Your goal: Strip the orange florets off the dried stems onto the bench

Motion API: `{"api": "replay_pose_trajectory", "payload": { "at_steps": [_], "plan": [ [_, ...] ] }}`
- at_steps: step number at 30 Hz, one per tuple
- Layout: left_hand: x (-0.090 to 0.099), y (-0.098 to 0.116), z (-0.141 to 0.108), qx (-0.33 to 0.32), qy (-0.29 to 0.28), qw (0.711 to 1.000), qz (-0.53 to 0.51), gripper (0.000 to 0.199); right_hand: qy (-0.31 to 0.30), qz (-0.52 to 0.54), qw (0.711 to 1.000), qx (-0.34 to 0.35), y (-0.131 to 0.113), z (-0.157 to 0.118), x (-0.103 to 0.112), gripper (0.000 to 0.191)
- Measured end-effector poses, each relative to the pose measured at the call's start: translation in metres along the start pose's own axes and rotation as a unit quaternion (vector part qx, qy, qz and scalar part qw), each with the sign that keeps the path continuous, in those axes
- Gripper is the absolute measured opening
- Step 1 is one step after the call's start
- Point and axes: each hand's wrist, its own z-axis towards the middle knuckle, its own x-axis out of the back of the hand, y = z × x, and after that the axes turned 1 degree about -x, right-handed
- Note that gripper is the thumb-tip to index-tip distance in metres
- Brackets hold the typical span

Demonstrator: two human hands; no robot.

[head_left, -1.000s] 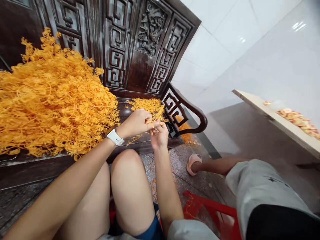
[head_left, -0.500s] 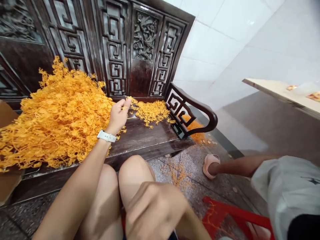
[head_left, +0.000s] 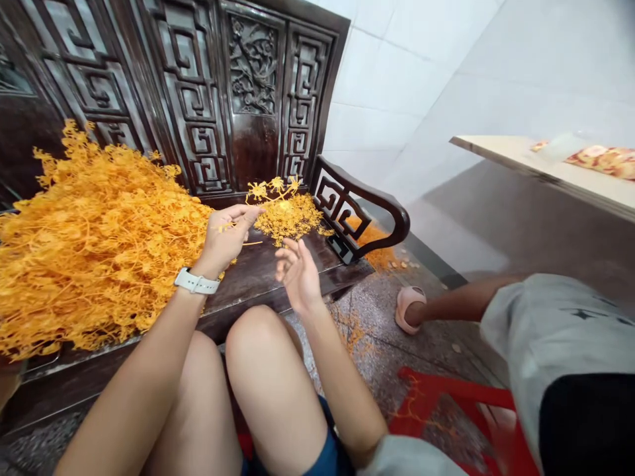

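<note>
My left hand point(head_left: 229, 233), with a pale watch on its wrist, pinches a yellow-orange plastic flower sprig point(head_left: 276, 190) by its stem. The sprig's branched heads point right, over a small heap of loose yellow flower pieces point(head_left: 294, 221) on the dark wooden bench point(head_left: 262, 274). Just below that heap is my right hand point(head_left: 300, 276), palm turned up and fingers loosely bent apart, holding nothing that I can see. To the left of my left hand rises a large pile of the same tangled orange sprigs point(head_left: 109, 244).
The bench has a carved armrest point(head_left: 377, 205) at its right end. Orange scraps point(head_left: 354, 330) litter the floor. A red plastic stool point(head_left: 461, 396) and another person's leg point(head_left: 451, 301) are at right, below a pale board table point(head_left: 550, 162).
My right hand has risen from my lap to beside the small heap and opened. The sprig in my left hand now shows spread above the heap. The view has shifted right.
</note>
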Motion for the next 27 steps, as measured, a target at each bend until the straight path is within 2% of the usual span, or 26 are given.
{"api": "replay_pose_trajectory", "payload": {
  "at_steps": [3, 6, 9, 14, 19, 23, 27],
  "plan": [
    [-0.005, 0.003, -0.003, 0.025, -0.038, 0.999, -0.018, 0.048, -0.006, -0.056, 0.994, 0.097, -0.014, 0.015, -0.014, 0.053],
    [-0.007, 0.005, -0.005, 0.046, -0.081, 0.996, -0.004, 0.049, -0.039, -0.084, 0.987, 0.13, -0.026, 0.027, -0.023, 0.045],
    [-0.008, 0.006, -0.006, 0.028, -0.101, 0.994, 0.027, 0.049, -0.041, -0.088, 0.983, 0.158, -0.026, 0.032, -0.026, 0.035],
    [-0.012, 0.008, -0.006, 0.007, -0.048, 0.998, 0.035, 0.048, -0.033, -0.096, 0.979, 0.178, -0.016, 0.031, -0.027, 0.026],
    [-0.015, 0.001, -0.005, 0.031, -0.089, 0.996, -0.002, 0.052, -0.046, -0.182, 0.967, 0.171, -0.011, 0.031, -0.022, 0.021],
    [-0.02, -0.005, -0.006, 0.058, -0.034, 0.997, -0.045, 0.054, -0.042, -0.162, 0.972, 0.167, -0.006, 0.033, -0.024, 0.026],
    [-0.025, -0.006, -0.007, 0.052, -0.025, 0.996, -0.069, 0.05, -0.03, -0.193, 0.958, 0.209, 0.0, 0.037, -0.025, 0.032]
  ]
}}
